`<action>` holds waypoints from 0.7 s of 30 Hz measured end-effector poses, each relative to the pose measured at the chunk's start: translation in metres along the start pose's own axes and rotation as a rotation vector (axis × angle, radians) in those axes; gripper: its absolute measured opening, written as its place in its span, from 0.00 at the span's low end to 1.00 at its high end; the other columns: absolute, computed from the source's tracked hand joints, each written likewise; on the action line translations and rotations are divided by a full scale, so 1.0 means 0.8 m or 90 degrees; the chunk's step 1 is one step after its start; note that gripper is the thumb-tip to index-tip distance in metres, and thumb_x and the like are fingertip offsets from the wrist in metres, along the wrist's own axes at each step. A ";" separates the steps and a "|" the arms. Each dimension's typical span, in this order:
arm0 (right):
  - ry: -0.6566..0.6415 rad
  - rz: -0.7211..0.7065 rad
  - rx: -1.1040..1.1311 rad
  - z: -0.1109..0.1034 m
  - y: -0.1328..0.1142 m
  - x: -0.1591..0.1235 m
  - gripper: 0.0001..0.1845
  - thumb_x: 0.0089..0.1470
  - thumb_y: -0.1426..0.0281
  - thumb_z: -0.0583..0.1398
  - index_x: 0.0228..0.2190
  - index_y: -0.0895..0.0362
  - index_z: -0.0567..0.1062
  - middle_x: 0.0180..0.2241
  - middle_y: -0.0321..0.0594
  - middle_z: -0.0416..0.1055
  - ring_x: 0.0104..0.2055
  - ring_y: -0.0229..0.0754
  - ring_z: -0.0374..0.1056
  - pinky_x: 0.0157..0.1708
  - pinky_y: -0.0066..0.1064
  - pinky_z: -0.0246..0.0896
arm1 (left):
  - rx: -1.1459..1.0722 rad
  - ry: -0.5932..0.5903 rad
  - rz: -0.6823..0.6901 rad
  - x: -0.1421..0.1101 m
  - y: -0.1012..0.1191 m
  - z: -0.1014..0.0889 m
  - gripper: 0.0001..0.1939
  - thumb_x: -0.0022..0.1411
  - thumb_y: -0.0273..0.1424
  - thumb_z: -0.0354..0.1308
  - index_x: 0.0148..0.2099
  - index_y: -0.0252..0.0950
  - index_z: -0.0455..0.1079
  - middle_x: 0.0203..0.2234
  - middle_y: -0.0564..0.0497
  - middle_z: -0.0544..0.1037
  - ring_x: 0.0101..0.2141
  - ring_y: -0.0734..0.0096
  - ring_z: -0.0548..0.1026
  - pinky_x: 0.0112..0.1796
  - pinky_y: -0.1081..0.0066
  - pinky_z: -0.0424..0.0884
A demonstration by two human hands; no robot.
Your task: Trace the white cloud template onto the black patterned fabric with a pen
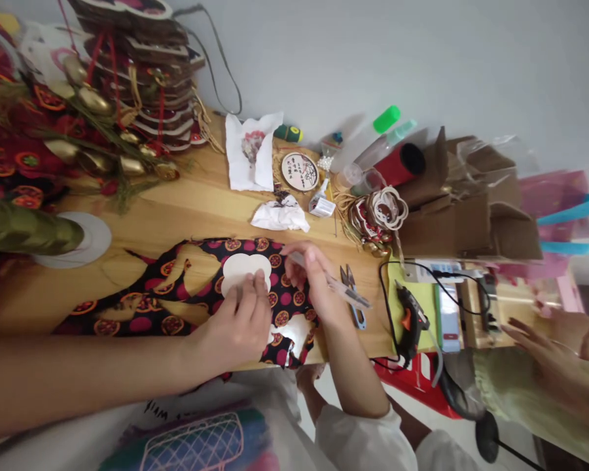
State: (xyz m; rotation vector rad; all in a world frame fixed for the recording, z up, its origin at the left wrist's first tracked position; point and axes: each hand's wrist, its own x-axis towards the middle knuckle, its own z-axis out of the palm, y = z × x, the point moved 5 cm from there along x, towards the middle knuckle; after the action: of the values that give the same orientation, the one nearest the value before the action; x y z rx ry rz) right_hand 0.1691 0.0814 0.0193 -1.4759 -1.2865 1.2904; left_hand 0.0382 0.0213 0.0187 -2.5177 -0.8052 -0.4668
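Dark fabric printed with red and orange rounds lies on the wooden table, with several cut-out holes in it. A white flower-shaped template rests flat on this fabric. Fingertips of my left hand press down on the template's lower right part, fingers close together and slightly bent. Just right of the template, my right hand is closed around a clear-barrelled pen, above the fabric's right edge. The pen's tip is hard to make out. Blue-handled scissors lie beside my right hand, partly behind the pen.
A black glue gun with a cable lies at right, near an open cardboard box. Crumpled white paper, a round wooden disc and stacked ornaments stand behind. Another person's hands are at far right.
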 end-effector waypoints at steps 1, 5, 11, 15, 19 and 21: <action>0.008 0.001 -0.024 0.000 0.003 0.001 0.25 0.61 0.48 0.48 0.30 0.53 0.73 0.21 0.33 0.64 0.23 0.35 0.61 0.22 0.28 0.56 | -0.002 -0.007 -0.002 -0.001 0.001 0.001 0.17 0.64 0.26 0.51 0.46 0.18 0.75 0.45 0.28 0.78 0.41 0.50 0.78 0.37 0.60 0.75; 0.046 0.054 -0.083 -0.002 0.011 0.000 0.13 0.53 0.60 0.57 0.26 0.55 0.74 0.20 0.33 0.68 0.21 0.35 0.62 0.21 0.27 0.56 | -0.013 -0.028 0.001 -0.001 0.001 0.001 0.17 0.64 0.25 0.51 0.46 0.16 0.75 0.46 0.26 0.77 0.42 0.49 0.78 0.38 0.60 0.74; 0.045 0.075 -0.102 0.002 0.012 0.001 0.07 0.46 0.66 0.57 0.21 0.55 0.70 0.17 0.31 0.67 0.18 0.33 0.59 0.18 0.25 0.53 | -0.026 -0.032 0.013 0.004 -0.003 -0.003 0.18 0.64 0.25 0.52 0.47 0.14 0.74 0.45 0.26 0.78 0.41 0.49 0.79 0.37 0.60 0.75; 0.036 0.061 -0.126 0.002 0.011 0.001 0.07 0.47 0.67 0.57 0.21 0.55 0.71 0.17 0.31 0.66 0.17 0.32 0.58 0.18 0.25 0.52 | -0.020 -0.041 0.020 0.004 -0.002 -0.002 0.18 0.64 0.26 0.51 0.47 0.14 0.74 0.45 0.26 0.78 0.40 0.50 0.79 0.36 0.61 0.76; 0.029 0.043 -0.142 0.003 0.009 0.001 0.07 0.47 0.67 0.57 0.21 0.55 0.71 0.18 0.31 0.67 0.18 0.32 0.59 0.19 0.25 0.53 | -0.012 -0.047 0.025 0.004 -0.002 -0.001 0.19 0.64 0.26 0.50 0.47 0.15 0.75 0.45 0.27 0.78 0.40 0.49 0.79 0.36 0.62 0.77; 0.025 0.032 -0.148 0.004 0.008 0.001 0.07 0.48 0.67 0.58 0.21 0.55 0.71 0.18 0.31 0.68 0.18 0.32 0.59 0.20 0.25 0.53 | -0.012 -0.050 0.026 0.004 -0.003 -0.001 0.19 0.64 0.27 0.50 0.46 0.15 0.75 0.45 0.26 0.78 0.41 0.49 0.80 0.36 0.62 0.78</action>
State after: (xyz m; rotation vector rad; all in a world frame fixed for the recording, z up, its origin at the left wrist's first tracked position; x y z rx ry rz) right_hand 0.1673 0.0806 0.0125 -1.6951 -1.4190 1.1671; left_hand 0.0388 0.0235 0.0216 -2.5788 -0.7799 -0.3646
